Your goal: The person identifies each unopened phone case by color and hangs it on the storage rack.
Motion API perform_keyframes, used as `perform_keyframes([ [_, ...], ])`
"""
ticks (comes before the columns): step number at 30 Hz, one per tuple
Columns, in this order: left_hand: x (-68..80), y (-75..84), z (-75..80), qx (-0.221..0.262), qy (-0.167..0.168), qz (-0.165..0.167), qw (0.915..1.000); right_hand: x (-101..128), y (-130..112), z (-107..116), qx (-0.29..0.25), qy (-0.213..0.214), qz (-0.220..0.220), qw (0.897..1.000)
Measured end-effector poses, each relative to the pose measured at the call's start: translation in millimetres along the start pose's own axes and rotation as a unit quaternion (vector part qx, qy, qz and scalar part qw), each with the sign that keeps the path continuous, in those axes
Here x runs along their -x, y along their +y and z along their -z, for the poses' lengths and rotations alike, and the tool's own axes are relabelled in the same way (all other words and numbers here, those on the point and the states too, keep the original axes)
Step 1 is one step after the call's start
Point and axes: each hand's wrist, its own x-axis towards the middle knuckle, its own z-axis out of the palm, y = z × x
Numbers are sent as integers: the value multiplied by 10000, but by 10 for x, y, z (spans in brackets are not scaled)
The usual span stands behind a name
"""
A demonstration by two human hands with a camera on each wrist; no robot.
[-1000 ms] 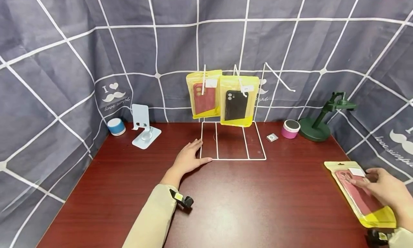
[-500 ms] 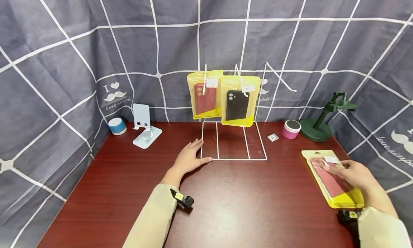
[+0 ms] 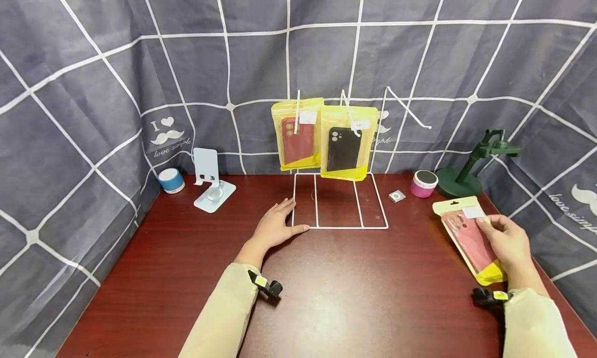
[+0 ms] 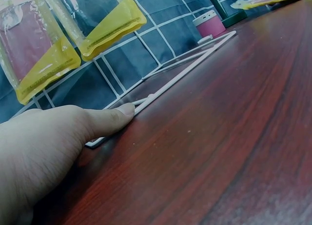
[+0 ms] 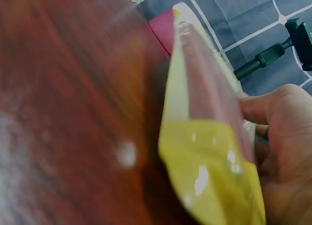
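My right hand (image 3: 506, 241) grips a yellow packet with a red phone case (image 3: 468, 238) and holds it tilted above the table's right side; the same packet (image 5: 209, 152) fills the right wrist view, edge-on. My left hand (image 3: 275, 227) lies flat on the table with straight fingers, its thumb (image 4: 109, 121) touching the front left corner of the white wire rack base (image 3: 339, 227). Two yellow packets hang on the rack's hooks: one with a red case (image 3: 297, 136) and one with a black case (image 3: 346, 144). A third hook (image 3: 406, 109) to the right is bare.
A white phone stand (image 3: 210, 184) and a small blue speaker (image 3: 170, 181) sit at the back left. A pink speaker (image 3: 423, 184), a small grey square device (image 3: 397, 196) and a green stand (image 3: 468, 166) are at the back right. Grey checked cloth (image 3: 93, 88) walls the table.
My right hand has lifted the red-case packet off the table's right edge and brought it inward and up, tilting it more upright. My left hand has stayed put.
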Motion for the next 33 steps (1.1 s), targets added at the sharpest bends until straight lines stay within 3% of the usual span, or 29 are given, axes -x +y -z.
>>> perform_keyframes([
  [2,-7,15,-6,6,34,-3,10000,3,-12,10,-617,232,-151,9977],
  [4,-5,22,-7,9,40,-6,10000,5,-26,-2,-1588,386,-279,9862],
  [6,1,21,-4,13,11,-13,10000,5,-39,-29,-2636,445,-301,9631],
  [9,6,27,-3,56,-28,-20,10000,13,-32,-69,-3772,156,-246,9257],
  [18,-12,3,-6,-2,-34,33,10000,-41,-61,-175,-4997,-1060,-98,8596],
  [19,-15,0,-4,-9,-34,34,10000,-45,-67,-183,-5045,-1162,-111,8555],
  [22,-21,-3,-2,-18,-33,36,10000,-50,-87,-193,-4982,-1304,-214,8569],
  [28,-18,2,-6,2,-22,36,10000,-38,-113,-217,-4972,-1057,-74,8612],
  [33,-7,-2,-2,13,-41,42,10000,-3,-173,-245,-5161,-1210,227,8476],
])
